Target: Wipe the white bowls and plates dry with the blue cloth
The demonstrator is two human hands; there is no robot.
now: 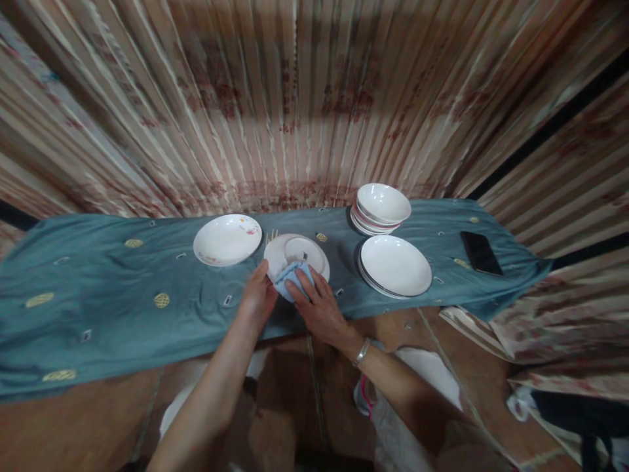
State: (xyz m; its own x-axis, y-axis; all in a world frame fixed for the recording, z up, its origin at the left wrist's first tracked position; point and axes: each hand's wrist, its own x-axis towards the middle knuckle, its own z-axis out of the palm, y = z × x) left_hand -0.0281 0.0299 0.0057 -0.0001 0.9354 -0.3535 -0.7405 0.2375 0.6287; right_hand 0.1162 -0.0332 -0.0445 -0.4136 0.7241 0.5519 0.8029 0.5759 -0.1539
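My left hand [257, 292] grips the near left edge of a white plate [318, 254]. The plate's underside faces up, with a raised foot ring and a small dark mark in its middle. A folded light blue cloth [287, 280] lies under the fingers of my right hand [318, 307], pressed against the near part of the plate. The cloth covers that part of the rim. A white plate with a flower pattern [227, 241] rests face up to the left, apart from both hands.
To the right are a stack of white plates [396, 265] and, behind it, a stack of white bowls [383, 203]. A black phone [481, 253] lies near the right end of the teal tablecloth [122, 314]. Patterned curtains [304, 98] hang behind the table.
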